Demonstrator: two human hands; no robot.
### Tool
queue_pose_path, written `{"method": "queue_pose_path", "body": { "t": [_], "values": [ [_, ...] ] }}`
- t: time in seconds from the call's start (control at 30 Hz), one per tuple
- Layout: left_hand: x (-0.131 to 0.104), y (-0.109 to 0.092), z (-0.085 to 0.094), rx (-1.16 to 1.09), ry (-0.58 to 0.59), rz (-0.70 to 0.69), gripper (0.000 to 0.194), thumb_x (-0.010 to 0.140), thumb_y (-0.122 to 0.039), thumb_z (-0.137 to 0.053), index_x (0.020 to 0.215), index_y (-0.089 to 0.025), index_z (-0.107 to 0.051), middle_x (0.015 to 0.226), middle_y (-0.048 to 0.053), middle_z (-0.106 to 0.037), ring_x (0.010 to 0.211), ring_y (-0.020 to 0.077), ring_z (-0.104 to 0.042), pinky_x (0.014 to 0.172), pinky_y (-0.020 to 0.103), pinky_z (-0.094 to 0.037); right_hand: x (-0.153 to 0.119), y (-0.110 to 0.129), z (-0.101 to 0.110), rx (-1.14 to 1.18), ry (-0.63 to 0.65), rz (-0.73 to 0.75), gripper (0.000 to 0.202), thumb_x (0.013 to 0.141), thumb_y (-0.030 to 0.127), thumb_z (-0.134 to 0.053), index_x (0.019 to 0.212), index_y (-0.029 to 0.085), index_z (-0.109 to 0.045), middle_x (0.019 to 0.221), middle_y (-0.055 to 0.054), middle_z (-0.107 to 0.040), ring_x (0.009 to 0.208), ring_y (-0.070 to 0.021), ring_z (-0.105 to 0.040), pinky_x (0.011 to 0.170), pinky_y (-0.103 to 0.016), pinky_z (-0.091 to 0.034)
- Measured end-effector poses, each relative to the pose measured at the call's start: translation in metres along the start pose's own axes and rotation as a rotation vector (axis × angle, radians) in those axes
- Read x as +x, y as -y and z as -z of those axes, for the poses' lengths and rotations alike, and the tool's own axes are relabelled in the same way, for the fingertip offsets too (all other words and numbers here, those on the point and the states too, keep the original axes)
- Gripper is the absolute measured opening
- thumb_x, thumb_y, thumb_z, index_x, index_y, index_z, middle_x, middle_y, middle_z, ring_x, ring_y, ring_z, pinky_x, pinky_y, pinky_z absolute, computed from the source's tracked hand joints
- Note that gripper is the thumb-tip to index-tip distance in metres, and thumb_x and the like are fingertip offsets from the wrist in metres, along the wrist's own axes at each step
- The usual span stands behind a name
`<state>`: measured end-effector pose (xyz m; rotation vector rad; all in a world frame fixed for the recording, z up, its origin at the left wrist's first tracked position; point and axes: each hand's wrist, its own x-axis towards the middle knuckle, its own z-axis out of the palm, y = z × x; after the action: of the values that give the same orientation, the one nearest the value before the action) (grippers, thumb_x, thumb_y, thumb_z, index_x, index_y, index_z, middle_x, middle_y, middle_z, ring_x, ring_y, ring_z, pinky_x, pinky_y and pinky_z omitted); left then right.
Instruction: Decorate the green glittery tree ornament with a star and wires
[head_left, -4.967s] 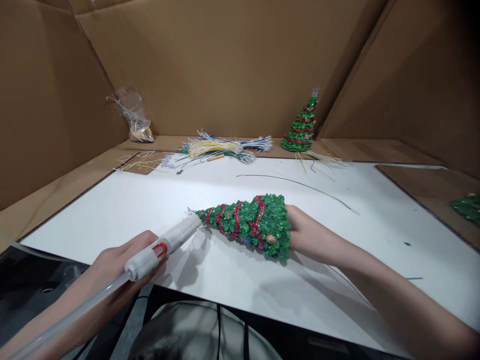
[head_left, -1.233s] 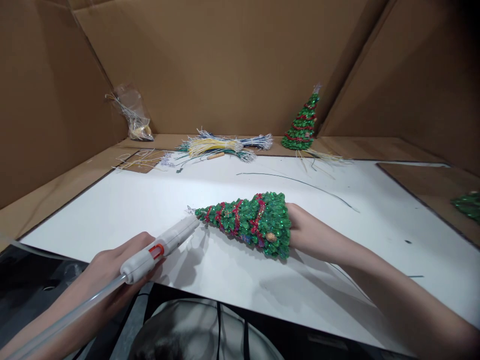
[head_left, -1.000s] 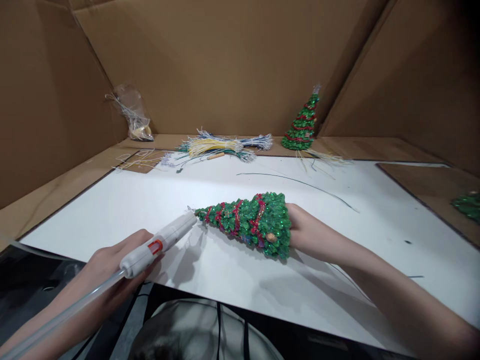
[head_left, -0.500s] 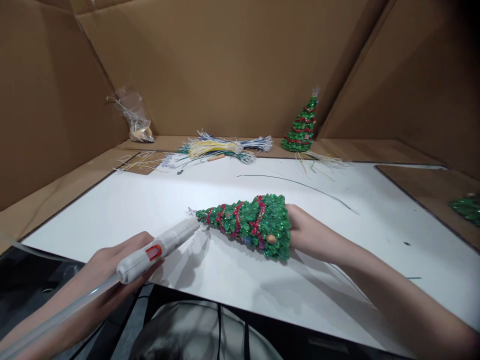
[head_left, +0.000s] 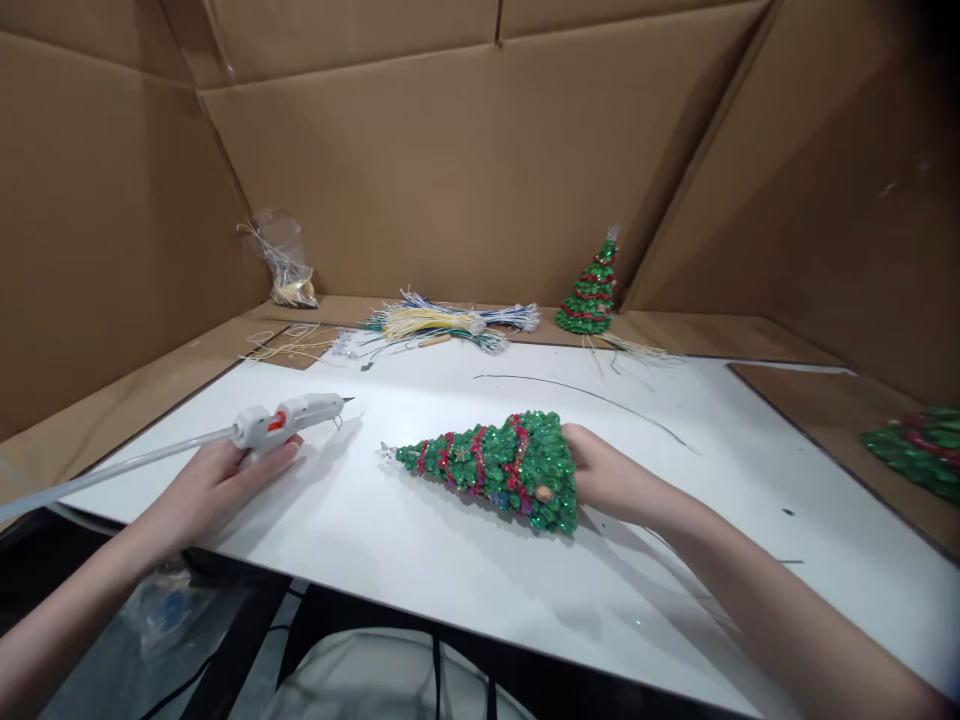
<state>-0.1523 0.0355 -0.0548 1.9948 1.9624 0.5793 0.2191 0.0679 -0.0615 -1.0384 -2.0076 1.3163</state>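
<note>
My left hand [head_left: 225, 487] is wrapped round the handle of a white glue gun [head_left: 289, 418], whose nozzle points right and stands apart from the tree. A clear glue stick [head_left: 172, 447] sticks out of the gun's back. My right hand [head_left: 592, 465] holds a green Christmas tree [head_left: 487, 468] from inside its base; the fingers are hidden in there. The tree lies on its side, its clear star [head_left: 386, 452] pointing left, with red garlands and small ornaments on it.
Bundles of wires [head_left: 442, 322] lie at the back of the white board [head_left: 300, 540], left of a second tree [head_left: 591, 295]. A plastic bag [head_left: 289, 265] leans at the back left. Another tree [head_left: 919, 450] shows at the right edge. A thin dark wire [head_left: 585, 390] crosses the board.
My left hand has drawn the glue gun away from the tree's tip, to the left and up. The view has tilted up slightly. My right hand still holds the tree.
</note>
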Motion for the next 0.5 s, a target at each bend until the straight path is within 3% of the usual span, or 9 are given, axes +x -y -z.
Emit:
{"method": "queue_pose_path", "body": {
  "t": [0.1,0.3,0.43,0.5],
  "values": [
    [0.013,0.004,-0.001,-0.014,0.089,0.041,0.057,0.082,-0.063,-0.045,0.109,-0.016,-0.062,0.109,0.004,-0.066,0.101,0.0277,-0.058,0.086,0.03,-0.043,0.001,-0.001,0.002,-0.003,0.01,-0.02,0.026,0.069,0.028,-0.065,0.088,0.012,-0.068,0.085,-0.003,-0.07,0.081,-0.024,-0.063,0.068,-0.03,-0.051],
    [0.016,0.013,-0.009,-0.067,-0.013,0.117,0.062,0.076,-0.069,-0.046,0.102,-0.016,-0.065,0.097,0.001,-0.067,0.089,0.0266,-0.059,0.076,0.028,-0.044,0.003,0.0,0.007,-0.028,0.041,-0.006,0.024,0.07,0.028,-0.064,0.089,0.013,-0.069,0.087,-0.003,-0.07,0.081,-0.0229,-0.063,0.071,-0.031,-0.051],
    [0.01,0.015,-0.01,-0.075,-0.048,0.07,0.06,0.078,-0.069,-0.045,0.099,-0.016,-0.066,0.092,0.001,-0.067,0.091,0.0259,-0.058,0.076,0.027,-0.043,0.004,-0.001,0.008,-0.034,0.067,0.013,0.023,0.07,0.028,-0.065,0.089,0.014,-0.069,0.086,-0.003,-0.07,0.079,-0.0222,-0.063,0.071,-0.03,-0.051],
    [0.007,0.014,-0.008,-0.034,-0.085,0.04,0.058,0.078,-0.067,-0.046,0.095,-0.016,-0.067,0.086,0.001,-0.066,0.082,0.0234,-0.059,0.069,0.025,-0.043,0.004,-0.002,0.008,-0.036,0.079,0.028,0.022,0.07,0.028,-0.065,0.086,0.014,-0.07,0.086,-0.003,-0.07,0.08,-0.022,-0.063,0.072,-0.03,-0.051]
  ]
}}
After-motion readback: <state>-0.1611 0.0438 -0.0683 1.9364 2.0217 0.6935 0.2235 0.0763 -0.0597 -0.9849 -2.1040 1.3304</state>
